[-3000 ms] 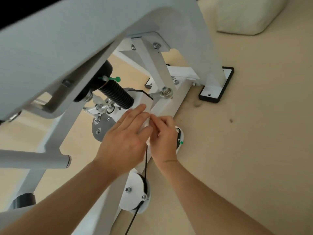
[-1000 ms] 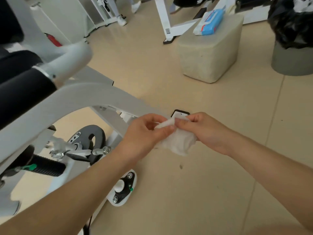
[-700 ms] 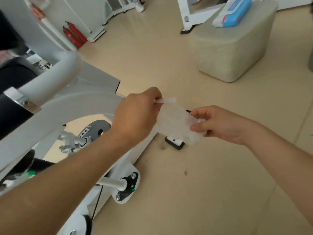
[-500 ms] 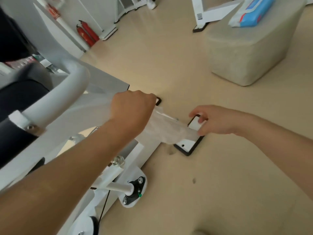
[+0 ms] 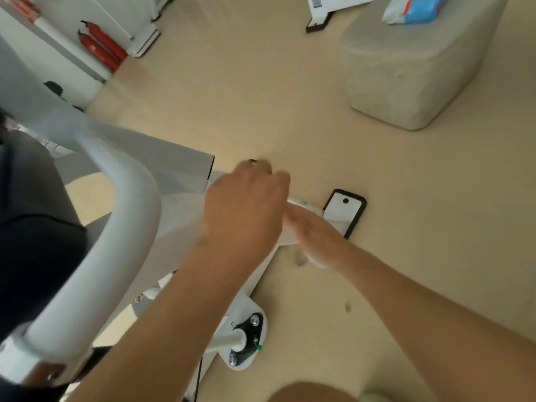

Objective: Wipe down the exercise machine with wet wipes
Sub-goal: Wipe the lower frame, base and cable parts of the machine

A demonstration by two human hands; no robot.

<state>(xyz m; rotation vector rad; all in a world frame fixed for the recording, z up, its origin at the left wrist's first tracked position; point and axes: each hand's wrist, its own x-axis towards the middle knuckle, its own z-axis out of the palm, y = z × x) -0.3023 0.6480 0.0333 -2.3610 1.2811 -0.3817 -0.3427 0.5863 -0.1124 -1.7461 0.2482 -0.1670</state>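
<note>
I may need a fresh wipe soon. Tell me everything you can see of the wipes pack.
The wipes pack is a soft blue and white packet with a red patch, seemingly plastic film. It lies flat on top of the pale grey block, at the upper right, partly cut off by the picture's edge. Nothing else touches it.

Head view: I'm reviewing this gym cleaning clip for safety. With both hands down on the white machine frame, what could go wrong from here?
The left hand and right hand overlap low on the white metal frame beam, beside the black-edged white foot plate; knuckles could scrape its edge. The white wet wipe barely shows under the right hand, so it may bunch or slip out. The curved white tube crowds the left forearm, which might knock it.
</note>
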